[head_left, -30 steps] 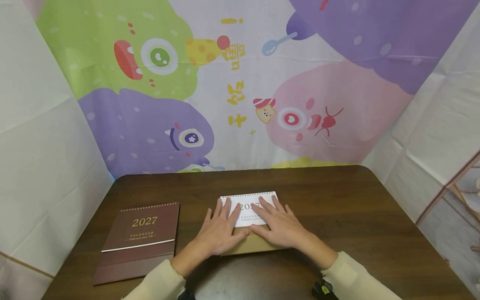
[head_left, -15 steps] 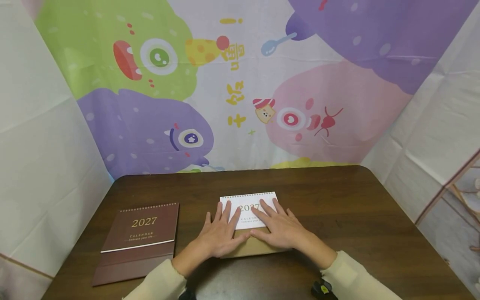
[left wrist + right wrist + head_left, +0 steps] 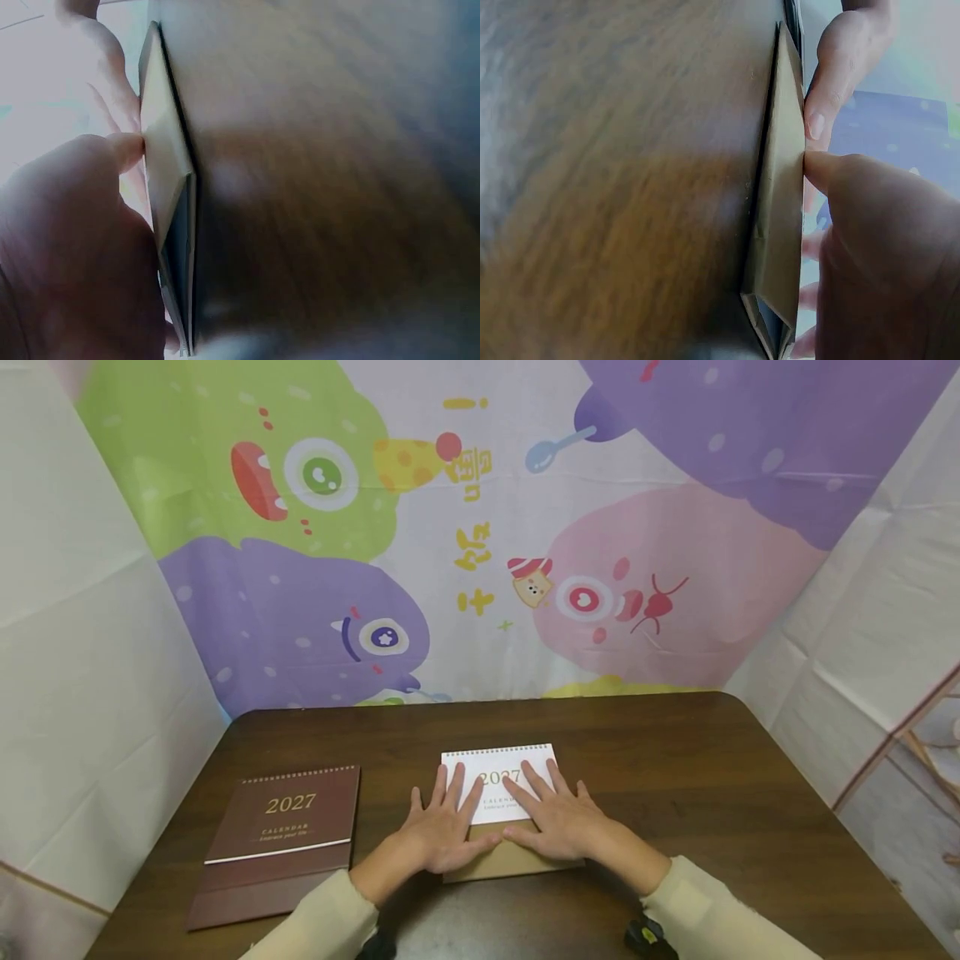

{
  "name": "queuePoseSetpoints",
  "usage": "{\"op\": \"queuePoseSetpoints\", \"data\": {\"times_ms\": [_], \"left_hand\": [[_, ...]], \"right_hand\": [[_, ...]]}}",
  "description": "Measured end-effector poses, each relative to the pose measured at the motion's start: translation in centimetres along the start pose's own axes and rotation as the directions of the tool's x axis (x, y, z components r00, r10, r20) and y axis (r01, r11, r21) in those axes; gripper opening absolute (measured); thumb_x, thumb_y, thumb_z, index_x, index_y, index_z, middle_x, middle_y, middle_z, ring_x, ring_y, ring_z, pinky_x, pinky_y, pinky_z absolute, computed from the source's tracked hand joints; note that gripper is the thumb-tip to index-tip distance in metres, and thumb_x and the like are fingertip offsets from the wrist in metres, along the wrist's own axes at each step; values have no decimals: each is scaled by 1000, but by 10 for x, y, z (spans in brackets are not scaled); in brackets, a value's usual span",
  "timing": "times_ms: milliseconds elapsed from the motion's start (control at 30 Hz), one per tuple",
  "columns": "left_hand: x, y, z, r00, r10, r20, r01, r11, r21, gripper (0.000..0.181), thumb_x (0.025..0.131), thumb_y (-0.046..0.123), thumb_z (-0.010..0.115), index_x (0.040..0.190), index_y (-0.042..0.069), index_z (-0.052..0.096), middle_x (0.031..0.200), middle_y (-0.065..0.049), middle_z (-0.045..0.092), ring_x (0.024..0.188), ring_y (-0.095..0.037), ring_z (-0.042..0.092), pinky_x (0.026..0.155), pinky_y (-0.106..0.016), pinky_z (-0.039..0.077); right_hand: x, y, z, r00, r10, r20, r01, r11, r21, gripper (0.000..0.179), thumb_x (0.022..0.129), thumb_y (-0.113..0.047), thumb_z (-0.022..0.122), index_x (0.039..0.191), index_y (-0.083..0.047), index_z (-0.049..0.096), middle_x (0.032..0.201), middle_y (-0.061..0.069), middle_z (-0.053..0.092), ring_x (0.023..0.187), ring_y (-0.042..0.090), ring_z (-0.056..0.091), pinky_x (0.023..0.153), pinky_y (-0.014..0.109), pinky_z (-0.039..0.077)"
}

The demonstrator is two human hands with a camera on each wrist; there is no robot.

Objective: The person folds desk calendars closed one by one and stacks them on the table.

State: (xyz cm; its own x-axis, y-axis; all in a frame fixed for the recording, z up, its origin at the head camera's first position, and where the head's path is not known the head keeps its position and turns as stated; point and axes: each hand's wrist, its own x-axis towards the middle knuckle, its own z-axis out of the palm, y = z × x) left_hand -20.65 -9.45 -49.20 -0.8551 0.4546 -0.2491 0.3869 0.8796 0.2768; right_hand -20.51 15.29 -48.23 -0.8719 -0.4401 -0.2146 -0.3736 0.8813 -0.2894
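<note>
A desk calendar (image 3: pixel 498 806) with a white "2027" cover, a spiral top edge and a tan base lies nearly flat on the dark wooden table. My left hand (image 3: pixel 442 831) rests on its left part, fingers straight and spread. On its right part lies my right hand (image 3: pixel 562 818), spread the same way. The thumbs point at each other over the tan base, tips close together. Both wrist views show the tan base (image 3: pixel 166 142) from the side, low over the table, with a narrow hollow at its folded end. The palms hide the calendar's side edges.
To the left, a maroon "2027" calendar (image 3: pixel 288 814) lies on the table (image 3: pixel 675 777), its lower part near my left sleeve (image 3: pixel 322 914). A cartoon-printed cloth (image 3: pixel 480 527) hangs behind the table's back edge, with pale cloth walls at both sides.
Both hands and the white calendar have slid slightly toward me. More of the white cover shows above the fingertips. The maroon calendar stays where it was.
</note>
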Motion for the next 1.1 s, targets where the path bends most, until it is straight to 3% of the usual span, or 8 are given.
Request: {"op": "queuePoseSetpoints", "data": {"times_ms": [233, 433, 767, 1100], "left_hand": [[12, -8, 15, 1000, -11, -6, 11, 1000, 14, 101, 109, 78, 44, 183, 17, 13, 191, -20, -7, 178, -49, -7, 134, -87, 13], [14, -8, 19, 1000, -23, 2, 23, 999, 35, 102, 109, 79, 44, 183, 18, 11, 191, -19, -9, 178, -48, -9, 134, -87, 11], [11, -5, 14, 998, -44, 50, 41, 997, 59, 106, 107, 86, 33, 183, 19, 2, 190, -17, -18, 177, -45, -16, 135, -86, 7], [16, -7, 16, 998, -32, 46, 30, 999, 34, 103, 109, 79, 43, 183, 18, 6, 190, -18, -16, 176, -48, -18, 135, -86, 4]], "right_hand": [[6, 4, 8, 999, -5, 53, 6, 1000, -23, 87, 112, -77, 40, 183, -34, 15, 194, 9, 0, 178, 51, -4, 129, 92, 16], [9, 7, 16, 998, -26, 64, 26, 1000, 2, 91, 109, -85, 28, 183, -37, 5, 193, 11, -11, 176, 54, -12, 126, 96, 5], [11, 7, 17, 995, -16, 95, 14, 1000, 17, 91, 110, -83, 29, 183, -35, 1, 192, 10, -17, 175, 53, -20, 126, 96, -3], [13, 11, 22, 997, -5, 82, 5, 1000, 10, 92, 110, -82, 34, 183, -34, 4, 192, 10, -16, 175, 52, -22, 128, 94, -4]]}}
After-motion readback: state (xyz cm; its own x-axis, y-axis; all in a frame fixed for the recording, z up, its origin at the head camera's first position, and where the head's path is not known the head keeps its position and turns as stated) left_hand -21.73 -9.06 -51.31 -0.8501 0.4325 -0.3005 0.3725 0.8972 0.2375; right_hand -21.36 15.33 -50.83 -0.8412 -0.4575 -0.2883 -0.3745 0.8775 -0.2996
